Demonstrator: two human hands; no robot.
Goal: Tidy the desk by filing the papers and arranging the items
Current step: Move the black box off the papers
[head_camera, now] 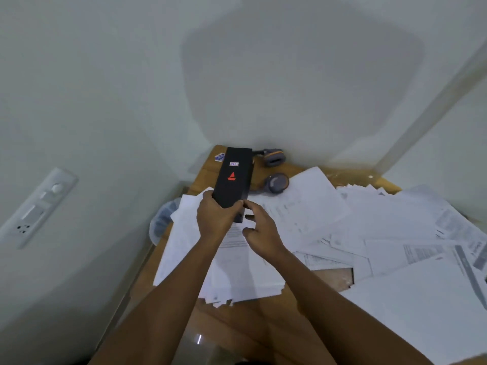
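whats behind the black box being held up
Grey and orange headphones lie on the desk behind the black box, which the left hand grips. The box covers part of their headband, and the desk corner behind it is partly hidden too.

The person's left forearm (168, 293) and right forearm (316, 293) are bare along their whole visible length, slim and smooth. The left hand (214, 219) and right hand (263, 233) are bare as well, with slender fingers (257, 208).
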